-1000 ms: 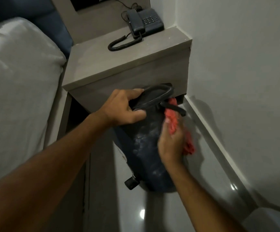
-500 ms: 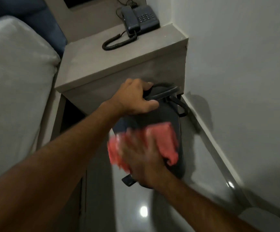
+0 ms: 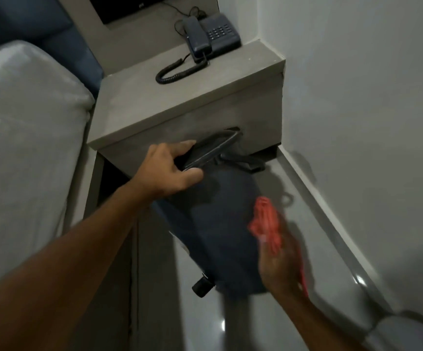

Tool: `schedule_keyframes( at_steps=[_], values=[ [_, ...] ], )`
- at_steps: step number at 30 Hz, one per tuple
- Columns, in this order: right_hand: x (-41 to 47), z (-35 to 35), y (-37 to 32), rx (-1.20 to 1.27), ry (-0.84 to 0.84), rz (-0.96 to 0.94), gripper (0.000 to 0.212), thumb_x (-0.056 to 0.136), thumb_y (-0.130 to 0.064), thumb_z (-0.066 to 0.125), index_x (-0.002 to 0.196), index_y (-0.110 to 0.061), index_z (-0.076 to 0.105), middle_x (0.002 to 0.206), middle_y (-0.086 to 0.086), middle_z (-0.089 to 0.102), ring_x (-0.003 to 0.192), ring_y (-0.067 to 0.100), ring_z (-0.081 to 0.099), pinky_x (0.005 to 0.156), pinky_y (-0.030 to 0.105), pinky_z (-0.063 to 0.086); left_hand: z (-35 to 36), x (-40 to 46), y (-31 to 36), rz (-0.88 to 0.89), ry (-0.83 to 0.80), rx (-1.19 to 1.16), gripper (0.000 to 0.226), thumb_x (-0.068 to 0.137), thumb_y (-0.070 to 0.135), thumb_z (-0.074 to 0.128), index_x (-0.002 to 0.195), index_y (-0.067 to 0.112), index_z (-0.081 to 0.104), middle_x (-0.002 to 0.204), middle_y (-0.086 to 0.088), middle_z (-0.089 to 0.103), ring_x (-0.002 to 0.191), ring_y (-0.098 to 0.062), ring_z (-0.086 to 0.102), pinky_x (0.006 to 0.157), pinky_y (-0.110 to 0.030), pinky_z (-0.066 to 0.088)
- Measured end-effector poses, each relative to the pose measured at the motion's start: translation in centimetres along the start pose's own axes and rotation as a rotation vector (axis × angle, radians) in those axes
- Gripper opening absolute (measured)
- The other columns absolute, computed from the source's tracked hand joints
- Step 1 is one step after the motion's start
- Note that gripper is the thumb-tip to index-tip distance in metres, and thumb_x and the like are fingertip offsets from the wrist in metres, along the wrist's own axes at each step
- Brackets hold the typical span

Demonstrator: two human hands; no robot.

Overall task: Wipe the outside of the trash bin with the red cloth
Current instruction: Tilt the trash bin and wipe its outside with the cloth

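Trash bin point(image 3: 213, 219) tilted on the floor point(image 3: 319, 249) below the nightstand point(image 3: 180, 107), mid-wipe.
Left hand point(image 3: 170, 171) clamps its rim, fingers curled closed; right hand point(image 3: 278, 259), blurred, presses the red cloth point(image 3: 266, 221) to the bin's right side. Risk: rim slips, bin drops or knocks nightstand; loose cloth slides out. No readable writing on bin or phone point(image 3: 210, 34).

Just 1 view here, worn on the person's head. It looks steeply down, close over the nightstand point(image 3: 180, 97) and floor point(image 3: 319, 249).
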State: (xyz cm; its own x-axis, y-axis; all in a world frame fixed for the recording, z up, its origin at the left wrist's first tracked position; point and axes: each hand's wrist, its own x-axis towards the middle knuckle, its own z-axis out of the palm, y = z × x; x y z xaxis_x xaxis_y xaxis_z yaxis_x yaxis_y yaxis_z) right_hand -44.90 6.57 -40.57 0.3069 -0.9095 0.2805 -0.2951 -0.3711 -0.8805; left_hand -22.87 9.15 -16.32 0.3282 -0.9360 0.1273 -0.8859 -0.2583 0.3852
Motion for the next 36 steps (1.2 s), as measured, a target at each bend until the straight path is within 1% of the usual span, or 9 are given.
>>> schedule_keyframes(
  at_steps=[5,9,12,20,23,26,28,32,36],
  values=[
    [2.7,1.2,-2.8,0.045,0.177,0.180,0.041,0.105,-0.031,0.048,0.145,-0.039,0.049,0.141,-0.019,0.058,0.129,0.005,0.056,0.104,0.011,0.041,0.2,0.3,0.6,0.006,0.001,-0.029,0.072,0.062,0.049,0.057,0.125,0.015,0.063,0.094,0.005,0.069,0.085,0.002,0.062,0.077,-0.011,0.049],
    [-1.6,4.7,-7.3,-0.167,-0.010,-0.308,0.077,0.093,-0.030,0.054,0.162,-0.031,0.018,0.172,-0.011,0.014,0.159,0.017,0.010,0.127,0.045,0.016,0.8,1.9,2.6,0.006,-0.017,0.040,0.072,0.059,0.055,0.053,0.118,0.016,0.068,0.100,-0.007,0.075,0.092,-0.015,0.068,0.085,-0.029,0.053],
    [-7.7,2.9,-1.9,-0.452,-0.117,-0.520,0.082,0.079,-0.042,0.061,0.156,-0.031,0.035,0.172,0.000,0.014,0.156,0.033,0.019,0.121,0.058,0.016,0.9,2.2,3.5,0.005,-0.054,0.071,0.067,0.061,0.055,0.053,0.114,0.018,0.069,0.091,-0.011,0.075,0.086,-0.025,0.069,0.079,-0.039,0.056],
    [0.0,0.1,-5.9,-0.099,0.086,0.121,0.061,0.098,-0.045,0.041,0.152,-0.017,0.039,0.152,0.014,0.053,0.138,0.029,0.051,0.114,0.052,0.041,3.4,0.9,9.7,-0.077,-0.054,0.453,0.038,0.067,0.060,0.062,0.065,0.023,0.053,0.056,0.003,0.054,0.047,-0.014,0.053,0.044,-0.022,0.039],
    [0.3,-0.9,-5.8,0.197,0.047,0.310,0.040,0.100,-0.042,0.049,0.134,-0.019,0.055,0.125,0.007,0.066,0.116,0.020,0.063,0.105,0.048,0.052,7.2,0.0,13.0,-0.176,-0.149,0.492,0.034,0.077,0.046,0.068,0.085,0.013,0.061,0.079,-0.008,0.065,0.069,-0.022,0.066,0.062,-0.038,0.057],
    [-0.2,-1.4,-4.2,0.640,-0.031,0.450,0.024,0.104,-0.005,0.049,0.123,-0.013,0.061,0.102,-0.002,0.074,0.094,0.015,0.069,0.086,0.036,0.059,10.7,-1.3,14.6,-0.281,-0.216,0.582,0.062,0.086,0.035,0.066,0.133,-0.001,0.047,0.135,-0.034,0.048,0.119,-0.053,0.049,0.093,-0.064,0.046],
    [0.0,-1.8,-3.8,0.833,-0.110,0.551,0.024,0.102,-0.027,0.052,0.122,-0.016,0.060,0.099,-0.001,0.077,0.089,0.017,0.070,0.073,0.029,0.059,11.8,-2.5,15.0,-0.258,-0.264,0.618,0.074,0.088,0.039,0.064,0.140,-0.004,0.036,0.144,-0.038,0.036,0.128,-0.057,0.039,0.099,-0.064,0.042],
    [1.5,-2.3,-4.3,0.777,-0.092,0.543,0.052,0.094,-0.047,0.058,0.137,-0.018,0.060,0.121,0.004,0.072,0.110,0.022,0.070,0.091,0.040,0.057,6.9,-3.3,11.6,0.165,-0.313,0.619,0.097,0.058,0.080,0.063,0.123,0.008,0.055,0.112,-0.017,0.065,0.091,-0.033,0.062,0.065,-0.039,0.052],
    [2.3,-2.2,-3.5,0.710,-0.111,0.529,0.026,0.105,-0.038,0.050,0.127,-0.043,0.063,0.132,-0.007,0.070,0.124,0.017,0.063,0.110,0.050,0.048,0.7,-4.0,4.5,0.296,-0.622,0.956,0.163,0.033,0.066,0.085,0.145,0.023,-0.026,0.160,-0.023,0.006,0.145,-0.043,0.014,0.114,-0.052,0.022]
  ],
)
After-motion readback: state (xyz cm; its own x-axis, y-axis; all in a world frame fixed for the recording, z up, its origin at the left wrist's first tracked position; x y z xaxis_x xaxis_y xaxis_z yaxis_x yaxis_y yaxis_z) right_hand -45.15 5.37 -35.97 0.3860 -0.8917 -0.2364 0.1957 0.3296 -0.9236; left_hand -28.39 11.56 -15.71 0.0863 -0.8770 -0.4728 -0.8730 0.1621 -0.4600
